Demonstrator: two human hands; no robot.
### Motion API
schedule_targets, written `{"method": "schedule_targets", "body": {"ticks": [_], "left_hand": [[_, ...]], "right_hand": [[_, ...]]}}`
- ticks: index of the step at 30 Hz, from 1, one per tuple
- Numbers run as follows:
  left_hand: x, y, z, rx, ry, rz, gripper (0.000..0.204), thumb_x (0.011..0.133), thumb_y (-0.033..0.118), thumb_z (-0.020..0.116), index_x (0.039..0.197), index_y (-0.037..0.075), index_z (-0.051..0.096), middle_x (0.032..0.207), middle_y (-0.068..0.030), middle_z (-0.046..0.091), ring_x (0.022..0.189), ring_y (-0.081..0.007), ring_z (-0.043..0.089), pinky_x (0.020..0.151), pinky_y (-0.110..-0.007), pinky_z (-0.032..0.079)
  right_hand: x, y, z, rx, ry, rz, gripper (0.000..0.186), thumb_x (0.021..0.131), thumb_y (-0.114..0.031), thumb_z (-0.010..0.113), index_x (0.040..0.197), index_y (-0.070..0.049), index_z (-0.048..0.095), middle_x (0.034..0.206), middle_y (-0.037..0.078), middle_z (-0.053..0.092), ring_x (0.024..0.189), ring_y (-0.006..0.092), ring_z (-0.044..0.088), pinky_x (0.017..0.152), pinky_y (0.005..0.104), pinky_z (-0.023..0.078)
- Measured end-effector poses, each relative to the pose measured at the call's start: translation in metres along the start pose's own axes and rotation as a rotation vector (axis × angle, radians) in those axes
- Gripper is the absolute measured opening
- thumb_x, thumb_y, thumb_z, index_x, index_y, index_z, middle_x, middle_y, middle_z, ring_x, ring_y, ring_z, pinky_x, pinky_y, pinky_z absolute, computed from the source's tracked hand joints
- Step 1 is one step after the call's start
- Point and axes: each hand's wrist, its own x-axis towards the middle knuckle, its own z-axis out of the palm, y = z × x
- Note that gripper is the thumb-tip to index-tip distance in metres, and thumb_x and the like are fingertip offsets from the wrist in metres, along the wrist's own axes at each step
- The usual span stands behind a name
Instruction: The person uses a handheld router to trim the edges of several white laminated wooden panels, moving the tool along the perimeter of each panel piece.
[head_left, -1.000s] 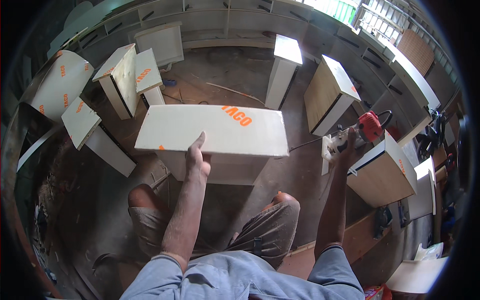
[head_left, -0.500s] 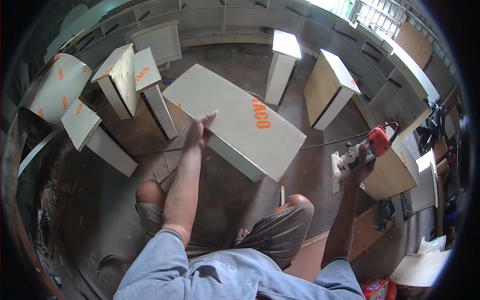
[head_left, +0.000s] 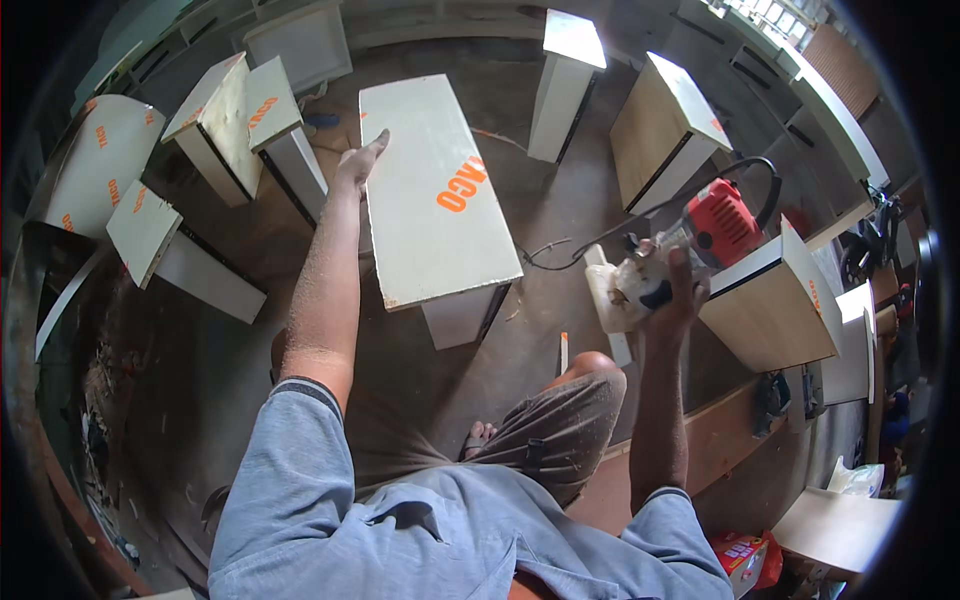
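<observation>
A white box like a drawer (head_left: 425, 230), with orange print on its broad top panel, stands in front of me. The top panel overhangs the narrower body below. My left hand (head_left: 365, 165) grips its left edge, thumb on top and fingers mostly hidden. To the right, my right hand (head_left: 678, 298) is wrapped round a red trim router (head_left: 722, 225). The router is tilted in the air, apart from the box, its pale base toward the box. A dark cord loops from its top.
Similar boxes stand around: two at left (head_left: 220, 125) (head_left: 290, 140), one tipped (head_left: 205, 265), two beyond to the right (head_left: 565, 95) (head_left: 660, 130), and one by the router (head_left: 775, 310). A curled white sheet (head_left: 95, 165) is far left. The router's cord (head_left: 560, 262) trails across the floor.
The drawer-like box has turned clockwise, its near end swinging toward me, with my left hand still on its edge. My right hand has brought the router left, closer to the box.
</observation>
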Motion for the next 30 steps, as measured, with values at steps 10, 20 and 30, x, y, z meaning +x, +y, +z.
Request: {"method": "schedule_targets", "body": {"ticks": [10, 20, 30], "left_hand": [[-0.017, 0.001, 0.039, 0.685, 0.604, 0.201, 0.084, 0.090, 0.048, 0.067, 0.141, -0.012, 0.038, 0.135, -0.0279, 0.054, 0.129, -0.0340, 0.052, 0.105, -0.042, 0.044], [-0.006, -0.005, 0.014, 0.664, 0.512, 0.405, 0.071, 0.092, 0.038, 0.068, 0.145, 0.000, 0.041, 0.137, -0.0228, 0.055, 0.126, -0.0297, 0.055, 0.106, -0.039, 0.043], [-0.033, 0.005, 0.034, 0.727, 0.515, 0.303, 0.077, 0.095, 0.044, 0.061, 0.149, -0.003, 0.033, 0.148, -0.0261, 0.043, 0.137, -0.0349, 0.045, 0.114, -0.040, 0.036]], "right_hand": [[-0.031, 0.022, 0.062, 0.052, -0.202, 0.067, 0.048, 0.078, -0.022, 0.082, 0.113, -0.002, 0.056, 0.097, 0.002, 0.061, 0.084, 0.0118, 0.059, 0.078, 0.0296, 0.048], [-0.055, 0.015, 0.092, -0.028, -0.409, -0.083, 0.049, 0.079, -0.012, 0.074, 0.118, 0.008, 0.054, 0.096, 0.015, 0.067, 0.085, 0.0251, 0.068, 0.077, 0.0382, 0.056], [-0.057, 0.046, 0.080, 0.085, -0.381, -0.028, 0.069, 0.074, -0.015, 0.081, 0.130, -0.001, 0.042, 0.123, 0.011, 0.053, 0.108, 0.0201, 0.055, 0.093, 0.0352, 0.047]]}}
